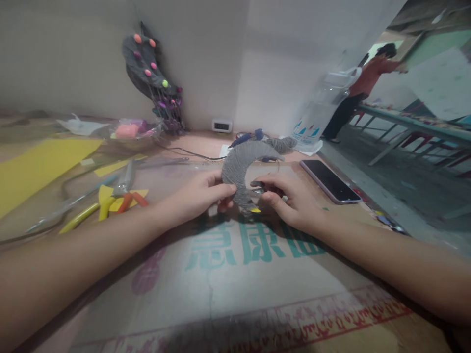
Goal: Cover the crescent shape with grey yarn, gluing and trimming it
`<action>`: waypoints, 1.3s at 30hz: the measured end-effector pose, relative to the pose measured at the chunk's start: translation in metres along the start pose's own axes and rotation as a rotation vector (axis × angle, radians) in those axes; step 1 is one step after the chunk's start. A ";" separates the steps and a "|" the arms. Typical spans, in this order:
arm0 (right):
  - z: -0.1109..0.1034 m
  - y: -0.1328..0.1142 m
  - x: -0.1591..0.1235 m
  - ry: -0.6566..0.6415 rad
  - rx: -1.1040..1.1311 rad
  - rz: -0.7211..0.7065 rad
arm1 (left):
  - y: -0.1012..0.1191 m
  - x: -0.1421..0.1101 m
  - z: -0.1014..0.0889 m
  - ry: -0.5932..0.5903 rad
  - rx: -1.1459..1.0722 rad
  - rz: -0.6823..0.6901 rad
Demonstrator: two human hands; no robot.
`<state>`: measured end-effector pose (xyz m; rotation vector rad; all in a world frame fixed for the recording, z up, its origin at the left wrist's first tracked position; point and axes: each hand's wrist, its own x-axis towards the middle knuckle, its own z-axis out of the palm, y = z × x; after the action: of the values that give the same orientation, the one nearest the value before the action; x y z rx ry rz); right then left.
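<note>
Printed table cover (235,294) spans 6 o'clock, grey wound crescent (235,164) mid-view: left grip (208,191) pinches its 8 o'clock edge, likely steadying it so the hollow faces right grip (290,196), pinching a small dark item (256,185), identity unclear, at 3 o'clock.

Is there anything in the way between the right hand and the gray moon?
Only a small dark thing, too blurred to name, shows at the fingertips of the right hand, on the side facing the gray moon. Nothing else visible blocks the gap; the phone lies off to the right.
</note>
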<state>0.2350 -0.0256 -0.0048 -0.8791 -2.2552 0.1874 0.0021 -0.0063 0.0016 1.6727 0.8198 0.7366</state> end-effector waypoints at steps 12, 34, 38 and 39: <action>0.009 -0.018 0.005 -0.180 0.374 0.474 | -0.006 0.001 0.003 -0.044 0.121 0.028; 0.007 -0.015 0.005 -0.170 0.575 0.486 | -0.001 0.000 0.002 -0.111 0.080 -0.009; 0.006 -0.016 0.005 -0.163 0.569 0.486 | -0.002 0.001 0.002 -0.105 0.099 0.010; 0.006 -0.016 0.006 -0.158 0.571 0.483 | -0.003 0.001 0.002 -0.105 0.111 0.022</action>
<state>0.2191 -0.0337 -0.0006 -1.0889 -1.9166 1.0911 0.0036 -0.0058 -0.0016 1.8057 0.7818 0.6224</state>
